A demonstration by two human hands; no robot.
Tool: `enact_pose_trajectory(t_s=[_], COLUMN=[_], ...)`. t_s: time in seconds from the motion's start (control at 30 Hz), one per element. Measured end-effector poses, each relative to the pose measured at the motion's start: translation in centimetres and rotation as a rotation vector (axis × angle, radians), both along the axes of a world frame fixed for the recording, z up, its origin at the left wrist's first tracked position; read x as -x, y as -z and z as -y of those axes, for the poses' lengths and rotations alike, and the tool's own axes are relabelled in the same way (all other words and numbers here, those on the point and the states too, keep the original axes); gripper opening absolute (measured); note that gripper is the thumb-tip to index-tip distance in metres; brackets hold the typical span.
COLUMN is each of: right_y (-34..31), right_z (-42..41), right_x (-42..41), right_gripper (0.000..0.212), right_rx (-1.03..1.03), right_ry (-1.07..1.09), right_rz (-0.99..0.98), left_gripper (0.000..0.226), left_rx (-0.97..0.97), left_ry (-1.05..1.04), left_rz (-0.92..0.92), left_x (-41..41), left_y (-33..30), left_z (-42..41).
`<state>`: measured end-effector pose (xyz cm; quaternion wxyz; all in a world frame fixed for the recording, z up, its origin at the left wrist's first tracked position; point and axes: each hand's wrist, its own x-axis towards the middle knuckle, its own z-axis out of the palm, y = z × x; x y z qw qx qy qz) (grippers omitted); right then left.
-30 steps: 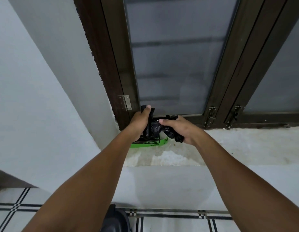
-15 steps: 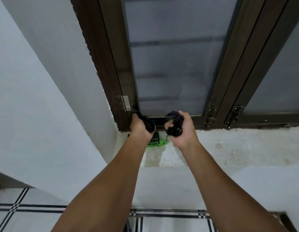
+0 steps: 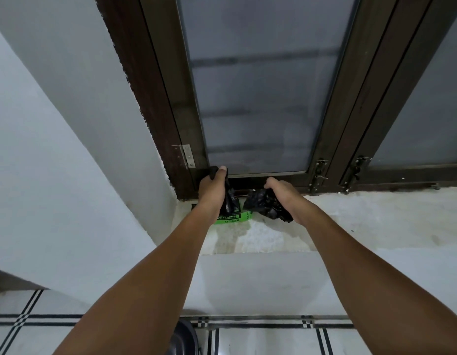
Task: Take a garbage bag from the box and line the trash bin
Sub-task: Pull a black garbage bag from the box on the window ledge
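A green garbage bag box (image 3: 235, 218) lies on the window sill, in the corner by the wall. My left hand (image 3: 211, 192) is closed around a strip of black bag plastic (image 3: 229, 198) that runs down to the box. Just to the right, my right hand (image 3: 282, 197) grips a crumpled black garbage bag (image 3: 262, 204), held a little above the sill and apart from the strip. Only the dark rounded edge of the trash bin (image 3: 183, 338) shows, on the floor between my forearms.
The pale concrete sill (image 3: 350, 221) stretches to the right under a dark-framed window (image 3: 255, 98) with latches (image 3: 318, 175). A white wall (image 3: 56, 162) closes the left side. Below the sill is tiled floor (image 3: 260, 339) with black lines.
My hands first rose and pulled apart over the box. Now both are lower, and the right hand has carried the crumpled bag to the right, separate from the strip in the left.
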<state>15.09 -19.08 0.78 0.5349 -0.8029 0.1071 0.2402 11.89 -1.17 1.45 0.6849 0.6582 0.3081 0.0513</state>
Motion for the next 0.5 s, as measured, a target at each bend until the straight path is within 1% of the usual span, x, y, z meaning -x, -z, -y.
enact_pose_trajectory(t_s=[0.07,0.13,0.27,0.33,0.4,0.5], right_y=[0.3,0.9,2.7,3.5,3.8,3.8], right_z=[0.5,1.0,2.0,2.4,2.6,2.5], right_x=[0.0,-0.2,-0.7,-0.6,-0.2,0.0], right_gripper=[0.052,0.048,0.03,0.027,0.032,0.051], right_rx=[0.142,0.255,0.313,0.366,0.429,0.526], right_ry=[-0.08,-0.138,-0.168,-0.155,-0.149,-0.147], right_rz=[0.024,0.069,0.212,0.289,0.355,0.467], left_gripper=[0.031,0.029,0.03,0.027,0.025,0.037], left_rx=[-0.006,-0.023,-0.048,-0.044,-0.045,-0.054], left_ry=[0.025,0.055,0.104,0.116,0.116,0.115], left_rz=[0.029,0.039,0.057,0.051,0.051,0.063], left_x=[0.3,0.5,0.7,0.8,0.8,0.8], left_y=[-0.1,0.2,0.9,1.3,1.4,1.6], left_z=[0.3,0.6,0.6,0.7,0.7,1.0])
